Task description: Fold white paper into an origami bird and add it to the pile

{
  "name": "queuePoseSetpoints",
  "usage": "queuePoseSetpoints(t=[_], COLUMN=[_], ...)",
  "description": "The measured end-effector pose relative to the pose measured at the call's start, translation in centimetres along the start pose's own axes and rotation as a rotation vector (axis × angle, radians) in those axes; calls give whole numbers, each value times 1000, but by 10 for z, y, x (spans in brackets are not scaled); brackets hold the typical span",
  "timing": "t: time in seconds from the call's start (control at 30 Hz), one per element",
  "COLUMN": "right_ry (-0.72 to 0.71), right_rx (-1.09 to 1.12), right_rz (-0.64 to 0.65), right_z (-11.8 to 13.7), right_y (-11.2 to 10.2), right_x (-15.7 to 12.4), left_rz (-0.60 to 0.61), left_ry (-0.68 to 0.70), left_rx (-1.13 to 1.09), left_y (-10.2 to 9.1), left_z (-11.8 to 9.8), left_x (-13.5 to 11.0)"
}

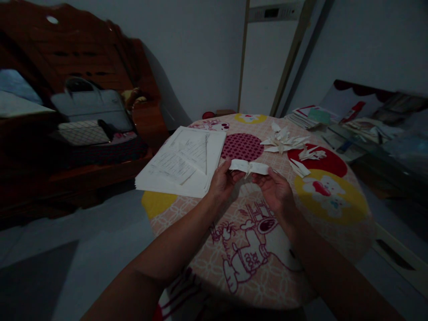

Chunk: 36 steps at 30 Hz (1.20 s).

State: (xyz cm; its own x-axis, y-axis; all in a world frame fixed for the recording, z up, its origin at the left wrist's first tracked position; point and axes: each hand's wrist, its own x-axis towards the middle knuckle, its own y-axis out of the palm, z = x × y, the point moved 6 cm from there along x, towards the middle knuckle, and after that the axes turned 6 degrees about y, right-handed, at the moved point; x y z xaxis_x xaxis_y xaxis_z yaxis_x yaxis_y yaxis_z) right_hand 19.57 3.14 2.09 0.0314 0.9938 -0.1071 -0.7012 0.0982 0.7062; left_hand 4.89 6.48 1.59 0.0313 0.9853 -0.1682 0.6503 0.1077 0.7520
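Note:
A small piece of folded white paper [259,168] with a crease at its middle is held up over the round table [207,263]. My left hand [224,180] pinches its left end, and my right hand [277,189] grips the right end. Left of my hands lies a stack of paper [147,178] with handwritten sheets and a folded triangle on top. Beyond my right hand sits a cluster of folded paper pieces [282,140], and nearer are smaller folded pieces [312,154] on the red patch of the cloth.
At the left stands a wooden bench [90,49] holding a light handbag [93,107] and a quilted pouch [82,133]. To the right, a glass-topped table [384,158] carries papers and a red item. A tall white appliance [267,58] stands behind the table.

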Motion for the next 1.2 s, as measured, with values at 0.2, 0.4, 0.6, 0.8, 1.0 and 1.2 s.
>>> queuePoseSetpoints(t=[0.2, 0.4, 0.6, 0.8, 1.0, 1.2], right_ry=[-40, -27, -13, 51, 147, 169], right_rx=[-11, -28, -12, 32, 69, 73], right_rz=[19, -7, 8, -29, -102, -101], right_z=[1, 0, 0, -1, -1, -5], right_y=[1, -2, -1, -3, -12, -18], right_x=[0, 2, 2, 3, 5, 8], left_rz=[1, 26, -2, -37, -90, -142], left_ry=[9, 23, -32, -80, -165, -238], left_rx=[-24, 4, 15, 37, 46, -7], left_y=[-4, 0, 2, 0, -4, -6], left_z=[1, -3, -3, -1, 2, 6], left_x=[3, 2, -1, -2, 0, 0])
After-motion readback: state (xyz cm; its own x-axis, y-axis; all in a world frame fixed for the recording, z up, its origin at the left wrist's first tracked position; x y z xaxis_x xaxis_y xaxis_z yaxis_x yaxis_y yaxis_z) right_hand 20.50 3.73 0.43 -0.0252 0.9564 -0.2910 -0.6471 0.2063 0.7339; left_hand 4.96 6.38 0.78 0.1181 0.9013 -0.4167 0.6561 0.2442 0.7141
